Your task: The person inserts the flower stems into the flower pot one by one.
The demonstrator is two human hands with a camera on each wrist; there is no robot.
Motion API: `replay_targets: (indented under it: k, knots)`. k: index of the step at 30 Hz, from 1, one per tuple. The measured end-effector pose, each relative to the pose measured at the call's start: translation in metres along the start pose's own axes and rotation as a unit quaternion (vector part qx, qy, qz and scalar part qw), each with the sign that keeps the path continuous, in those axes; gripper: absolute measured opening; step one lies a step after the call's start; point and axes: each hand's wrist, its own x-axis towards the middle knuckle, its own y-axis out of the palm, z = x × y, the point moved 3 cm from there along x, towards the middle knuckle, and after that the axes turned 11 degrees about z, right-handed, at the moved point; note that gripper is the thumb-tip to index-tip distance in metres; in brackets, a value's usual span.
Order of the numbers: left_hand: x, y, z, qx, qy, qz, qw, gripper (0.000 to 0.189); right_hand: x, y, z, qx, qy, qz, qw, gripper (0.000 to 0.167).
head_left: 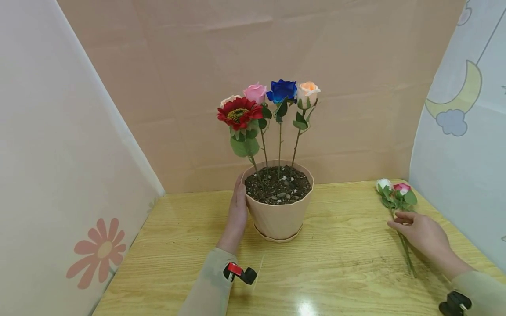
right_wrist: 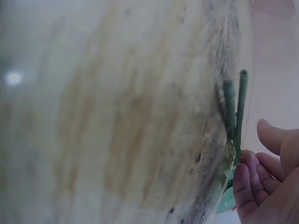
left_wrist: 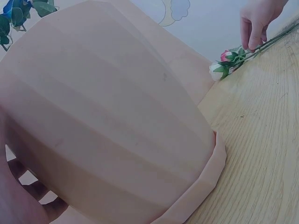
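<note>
A beige ribbed flowerpot (head_left: 278, 217) stands on its saucer (head_left: 278, 239), filled with dark soil (head_left: 272, 188). Upright in it are a red daisy-like flower (head_left: 239, 115), a pink rose (head_left: 255, 93), a blue rose (head_left: 282, 91), a peach rose (head_left: 308, 93) and a pale bloom half hidden behind the red one. My left hand (head_left: 238, 210) rests along the pot's left side. On the right lie a white rose (head_left: 383, 184) and a pink-red rose (head_left: 402, 188). My right hand (head_left: 427, 235) is at their stems (right_wrist: 241, 107), fingers bent, thumb apart from them in the right wrist view.
The yellow wood-grain table (head_left: 178, 263) carries a dark smudge of dirt near the right-hand stems. A tan backdrop (head_left: 189, 87) rises behind the pot. White printed panels stand left (head_left: 47, 145) and right (head_left: 446, 162).
</note>
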Motion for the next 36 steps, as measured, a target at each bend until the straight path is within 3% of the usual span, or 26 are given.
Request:
replay_targets:
  k: [8, 22, 36]
  knots:
    - [0.0, 0.0, -0.001, 0.013, 0.006, -0.002, 0.9999, 0.06, 0.003, 0.002, -0.003, -0.008, -0.001, 0.003, 1.0, 0.067]
    - [0.001, 0.0, -0.001, 0.023, -0.005, -0.009, 0.9997, 0.064, 0.01, 0.002, -0.001, -0.041, 0.003, 0.0, 0.9992, 0.046]
    - [-0.001, 0.0, 0.0, 0.006, -0.007, -0.011, 0.9999, 0.062, 0.012, -0.003, 0.004, -0.067, 0.011, 0.041, 0.9969, 0.041]
